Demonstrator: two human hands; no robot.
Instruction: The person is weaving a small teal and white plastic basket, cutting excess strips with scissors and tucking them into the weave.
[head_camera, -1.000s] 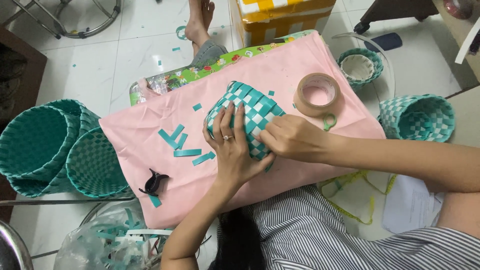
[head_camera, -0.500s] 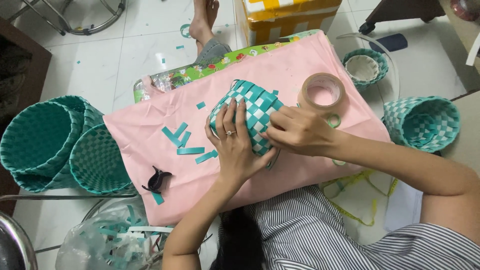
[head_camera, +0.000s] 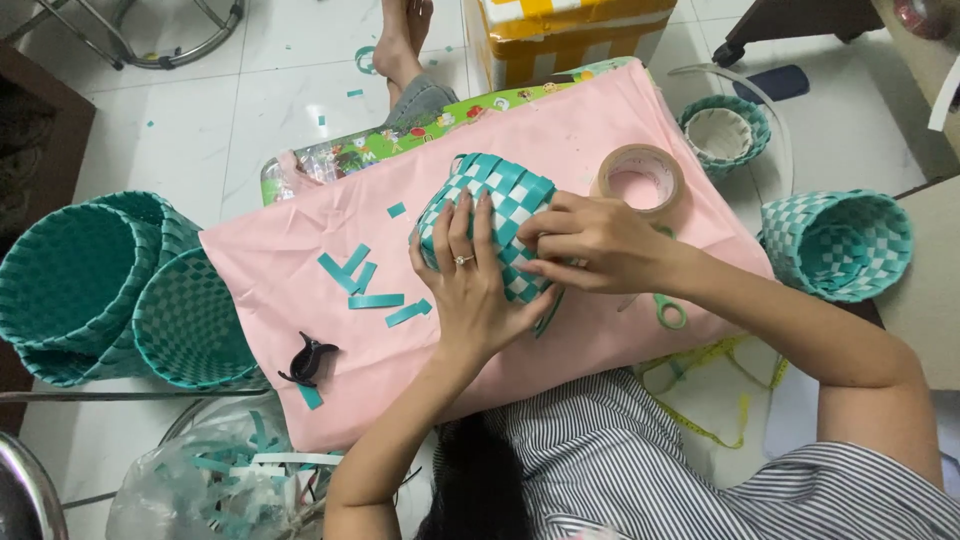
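Left hand: we see our left hand (head_camera: 470, 290) laid flat over the near side of the woven basket (head_camera: 495, 215), fingers (head_camera: 462, 225) spread and pressing on it, a ring on one of them.
Right hand: our right hand (head_camera: 590, 245) comes in from the right, its fingers (head_camera: 535, 240) curled and pinched onto the weave at the basket's side; we cannot tell whether they grip a single strip.
Basket in hand: teal and white checks, lying on its side on the pink cloth (head_camera: 560, 130) that covers the tabletop, between both hands.
How far along: we judge the body woven, since the checks run closed over the whole visible side; the pinch suggests strip ends remain to be tucked or trimmed.
Done baskets: we count five others, three teal ones (head_camera: 110, 290) nested on the floor at left, a small one with a white inside (head_camera: 724, 130) and a checked one (head_camera: 835, 245) at right.
Cut strips: about six short teal pieces (head_camera: 365, 285) lie loose on the cloth, left of the basket.
Tape roll: one (head_camera: 640, 180), just beyond our right hand.
Clip: one black clip (head_camera: 308, 358) near the cloth's front edge.
Scraps: one clear bag of offcuts (head_camera: 210, 480) on the floor.
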